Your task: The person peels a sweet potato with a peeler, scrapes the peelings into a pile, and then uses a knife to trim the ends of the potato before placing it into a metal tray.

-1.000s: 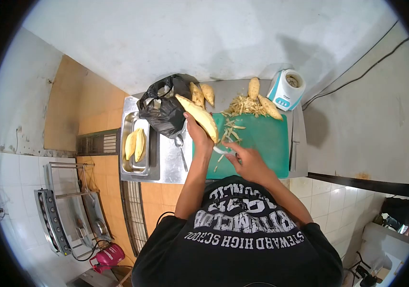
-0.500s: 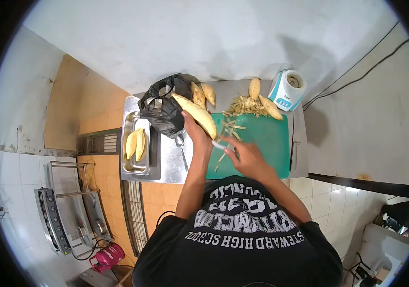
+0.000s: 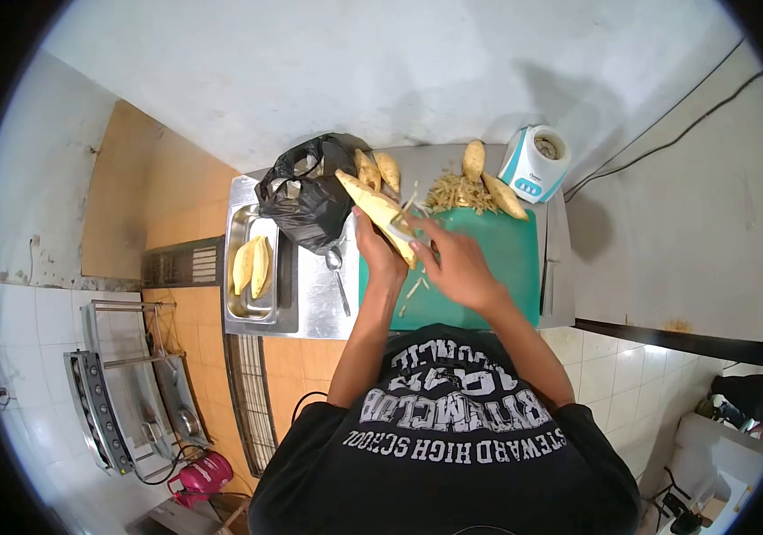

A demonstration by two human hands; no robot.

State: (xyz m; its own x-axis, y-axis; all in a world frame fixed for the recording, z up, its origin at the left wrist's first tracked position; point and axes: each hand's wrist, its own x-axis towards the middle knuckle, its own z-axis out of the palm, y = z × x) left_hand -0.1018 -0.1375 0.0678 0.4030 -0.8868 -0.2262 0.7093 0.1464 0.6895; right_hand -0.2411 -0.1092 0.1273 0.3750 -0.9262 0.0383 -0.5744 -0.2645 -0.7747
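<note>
My left hand (image 3: 379, 255) is wrapped round a long, pale yellow sweet potato (image 3: 367, 198), holding it tilted above the left edge of the green cutting board (image 3: 497, 299). My right hand (image 3: 461, 269) is closed on a whitish peeler (image 3: 401, 228), which lies against the lower part of the sweet potato. Thin strips of peel hang around the peeler, slightly blurred. A heap of peelings (image 3: 458, 193) lies at the board's back edge, and a few loose strips rest on the board below my hands.
A black plastic bag (image 3: 314, 209) stands at the left, beside unpeeled sweet potatoes (image 3: 387, 169). Others (image 3: 504, 196) lie near a white and blue blender base (image 3: 535, 168). A metal tray (image 3: 233, 308) holds peeled pieces (image 3: 244, 267). A spoon (image 3: 340, 283) lies on the steel counter.
The sweet potato has turned steeper and shifted slightly right. My right hand and the peeler have moved up along it, and strips of peel now stand out near its middle.
</note>
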